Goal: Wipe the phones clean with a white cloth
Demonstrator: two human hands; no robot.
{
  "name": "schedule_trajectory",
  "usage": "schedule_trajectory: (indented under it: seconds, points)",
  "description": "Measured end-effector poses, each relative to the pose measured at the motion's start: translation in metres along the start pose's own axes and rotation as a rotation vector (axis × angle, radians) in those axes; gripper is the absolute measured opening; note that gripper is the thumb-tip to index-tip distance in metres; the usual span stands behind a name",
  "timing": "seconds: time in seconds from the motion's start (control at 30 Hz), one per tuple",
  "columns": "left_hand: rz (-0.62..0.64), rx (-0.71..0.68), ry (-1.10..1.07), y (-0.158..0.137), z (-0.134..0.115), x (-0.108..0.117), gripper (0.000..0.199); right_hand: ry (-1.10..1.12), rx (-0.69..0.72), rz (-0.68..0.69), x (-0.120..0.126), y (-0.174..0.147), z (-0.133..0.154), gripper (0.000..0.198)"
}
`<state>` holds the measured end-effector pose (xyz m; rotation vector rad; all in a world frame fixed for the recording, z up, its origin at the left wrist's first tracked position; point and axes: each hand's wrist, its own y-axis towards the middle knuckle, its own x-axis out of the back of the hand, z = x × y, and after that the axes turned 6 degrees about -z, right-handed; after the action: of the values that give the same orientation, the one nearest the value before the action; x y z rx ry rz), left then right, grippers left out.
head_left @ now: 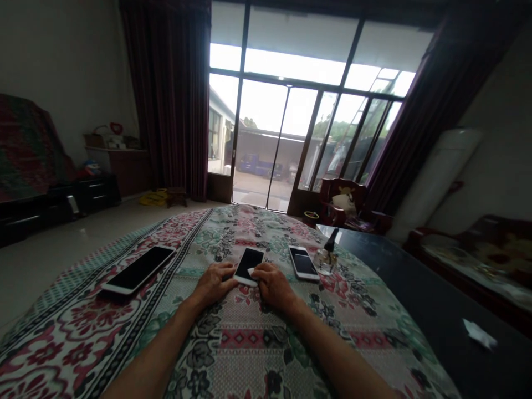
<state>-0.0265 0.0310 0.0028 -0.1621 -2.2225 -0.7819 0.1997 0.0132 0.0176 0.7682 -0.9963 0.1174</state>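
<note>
A white-framed smartphone (248, 262) with a dark screen lies on the patterned tablecloth in front of me. My left hand (214, 284) holds it by its left edge, fingers near the side and thumb at the lower corner. Pinched in my right hand (272, 284) is a small white piece that looks like tissue (251, 271), pressed to the lower right of the screen. To the right lies a second white phone (303, 262), beside a clear bottle (325, 262) with a black top. A larger white device with a black screen, like a tablet (140, 269), rests at the left.
The floral tablecloth (245, 357) covers the rounded table. A dark glossy surface (409, 293) adjoins it on the right, with a crumpled white tissue (480, 334) on it. Beyond stand a wooden chair (346, 205), glass doors (266, 144) and purple curtains (170, 100).
</note>
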Motion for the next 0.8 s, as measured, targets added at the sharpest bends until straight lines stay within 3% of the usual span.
schedule_trajectory:
  seconds: [0.2,0.63,0.8]
  points:
    - [-0.026,0.014,0.042,-0.001,0.003,-0.002,0.028,0.002,0.047,0.064,0.002,0.001,0.005,0.037]
    - [0.004,0.042,0.063,0.0,0.006,-0.006,0.027,-0.179,-0.177,0.086,-0.021,0.081,-0.038,0.038]
    - [-0.015,0.043,0.065,-0.001,0.004,-0.006,0.027,-0.16,-0.082,0.094,-0.021,0.079,-0.03,0.039]
